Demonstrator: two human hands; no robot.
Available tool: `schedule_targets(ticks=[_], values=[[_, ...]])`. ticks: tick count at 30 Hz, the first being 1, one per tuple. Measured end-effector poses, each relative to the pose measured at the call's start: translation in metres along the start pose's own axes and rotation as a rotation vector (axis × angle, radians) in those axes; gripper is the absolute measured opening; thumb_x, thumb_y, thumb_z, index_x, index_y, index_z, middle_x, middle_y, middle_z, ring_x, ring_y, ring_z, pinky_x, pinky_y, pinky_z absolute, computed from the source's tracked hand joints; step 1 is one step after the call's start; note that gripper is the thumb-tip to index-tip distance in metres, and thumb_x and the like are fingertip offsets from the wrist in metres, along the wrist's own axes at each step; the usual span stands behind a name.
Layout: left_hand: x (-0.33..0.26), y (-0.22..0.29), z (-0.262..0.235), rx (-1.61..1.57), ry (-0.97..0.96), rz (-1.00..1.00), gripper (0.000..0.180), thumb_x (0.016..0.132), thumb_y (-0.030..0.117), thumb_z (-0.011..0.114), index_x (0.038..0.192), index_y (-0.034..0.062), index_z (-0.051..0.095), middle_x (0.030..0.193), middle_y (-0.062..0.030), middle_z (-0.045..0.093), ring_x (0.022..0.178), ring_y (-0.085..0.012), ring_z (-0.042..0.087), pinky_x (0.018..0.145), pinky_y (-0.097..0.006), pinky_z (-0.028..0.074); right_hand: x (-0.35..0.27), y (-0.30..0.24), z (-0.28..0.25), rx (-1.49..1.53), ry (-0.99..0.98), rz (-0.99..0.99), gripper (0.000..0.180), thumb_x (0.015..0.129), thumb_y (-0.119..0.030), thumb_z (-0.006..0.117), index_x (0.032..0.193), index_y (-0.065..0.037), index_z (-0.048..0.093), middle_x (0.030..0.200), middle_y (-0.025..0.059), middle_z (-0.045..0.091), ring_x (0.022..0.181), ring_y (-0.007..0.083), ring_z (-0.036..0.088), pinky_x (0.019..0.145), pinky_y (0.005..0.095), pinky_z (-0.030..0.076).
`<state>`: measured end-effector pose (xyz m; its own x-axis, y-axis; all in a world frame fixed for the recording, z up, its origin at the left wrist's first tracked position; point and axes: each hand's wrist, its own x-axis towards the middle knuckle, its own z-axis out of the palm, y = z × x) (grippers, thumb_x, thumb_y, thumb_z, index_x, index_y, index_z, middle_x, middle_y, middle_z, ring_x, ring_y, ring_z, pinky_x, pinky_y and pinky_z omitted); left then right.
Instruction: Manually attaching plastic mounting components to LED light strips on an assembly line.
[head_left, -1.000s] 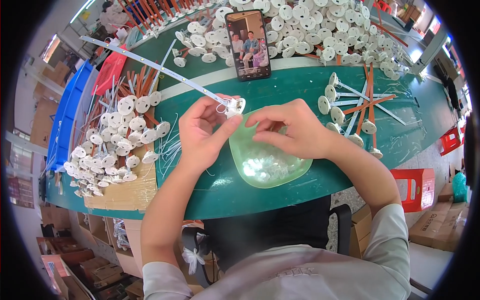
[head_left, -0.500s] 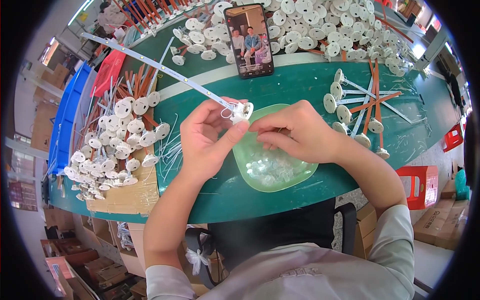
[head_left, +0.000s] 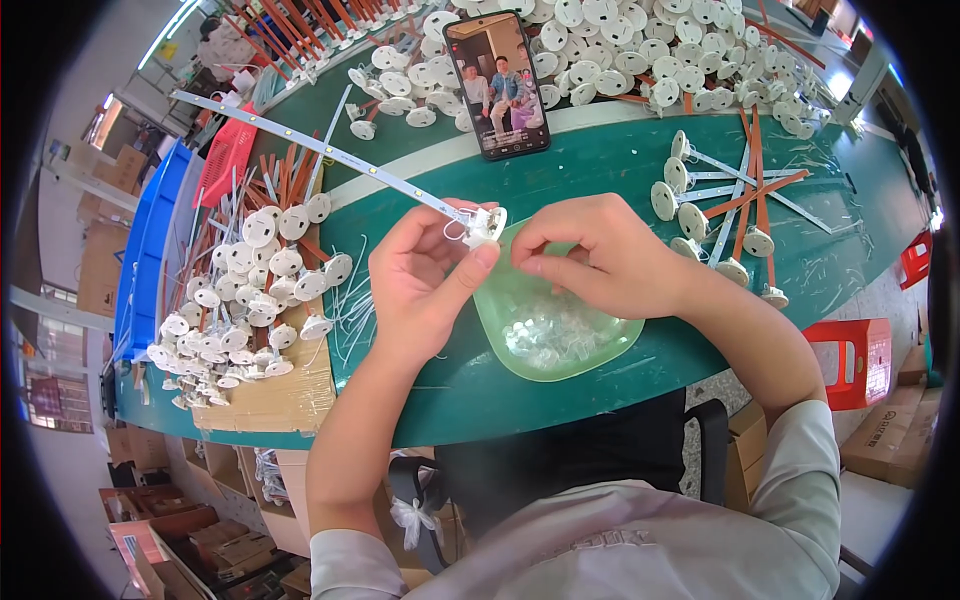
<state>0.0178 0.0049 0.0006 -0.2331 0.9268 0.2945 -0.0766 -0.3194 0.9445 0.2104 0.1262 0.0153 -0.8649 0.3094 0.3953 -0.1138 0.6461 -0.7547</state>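
My left hand is closed round the white round base of an LED strip light, thumb against the base's lower side. From that base the thin strip slants up to the far left, with a loop of white wire near its lower end. My right hand is a little right of the base, fingertips pinched together; whatever lies between them is hidden or too small to name. Beneath it stands a light green plastic bowl holding small clear plastic pieces.
A phone stands at the far middle, playing a video. White round bases pile up behind it and on cardboard at left. Several more strip lights lie at right. A blue bin borders the left.
My right hand has drawn slightly right, away from the base, with its fingertips still together. My left hand keeps its grip on the strip light. The whole view has shifted slightly.
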Motion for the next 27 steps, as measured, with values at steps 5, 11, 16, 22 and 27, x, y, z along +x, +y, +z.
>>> schedule_targets(ticks=[5,11,16,22,27], values=[[-0.001,0.000,0.001,-0.024,-0.005,-0.011,0.035,0.088,-0.003,0.074,0.120,-0.0027,0.060,0.121,-0.0148,0.068,0.106,-0.0153,0.065,0.091,-0.032,0.054,0.001,-0.014,-0.001,0.385,-0.035,0.306,0.013,0.098,-0.005,0.063,0.108,0.002,0.069,0.090,0.0056,0.069,0.078,0.0098,0.066,0.067,0.0253,0.057],[0.000,0.002,0.002,0.006,-0.048,-0.013,0.036,0.087,-0.004,0.074,0.121,-0.0026,0.060,0.122,-0.0161,0.068,0.110,-0.0183,0.066,0.094,-0.033,0.053,0.001,-0.009,-0.002,0.539,0.048,0.346,0.015,0.099,-0.005,0.062,0.111,0.002,0.069,0.091,0.0057,0.070,0.078,0.0097,0.066,0.072,0.0253,0.056],[0.001,0.002,0.001,-0.067,-0.029,-0.026,0.038,0.087,-0.006,0.073,0.122,-0.0018,0.059,0.124,-0.0180,0.067,0.113,-0.0206,0.065,0.094,-0.035,0.054,0.002,-0.005,-0.004,0.567,0.116,0.331,0.012,0.101,-0.005,0.060,0.110,0.002,0.065,0.093,0.0071,0.071,0.081,0.0109,0.068,0.073,0.0264,0.055],[-0.001,0.002,0.001,-0.028,-0.068,-0.028,0.039,0.086,-0.006,0.073,0.122,-0.0014,0.058,0.125,-0.0188,0.067,0.115,-0.0218,0.065,0.093,-0.036,0.055,-0.001,-0.006,-0.002,0.761,0.145,0.299,0.008,0.102,-0.006,0.058,0.109,-0.002,0.057,0.096,0.0087,0.071,0.084,0.0148,0.069,0.075,0.0296,0.054],[0.000,-0.001,-0.002,-0.025,-0.052,-0.012,0.043,0.080,-0.009,0.077,0.118,0.0001,0.059,0.123,-0.0185,0.067,0.114,-0.0226,0.065,0.094,-0.037,0.055,0.002,0.004,-0.001,0.364,0.239,0.090,0.014,0.098,-0.006,0.065,0.109,-0.001,0.059,0.096,0.0081,0.069,0.081,0.0124,0.067,0.072,0.0279,0.054]])
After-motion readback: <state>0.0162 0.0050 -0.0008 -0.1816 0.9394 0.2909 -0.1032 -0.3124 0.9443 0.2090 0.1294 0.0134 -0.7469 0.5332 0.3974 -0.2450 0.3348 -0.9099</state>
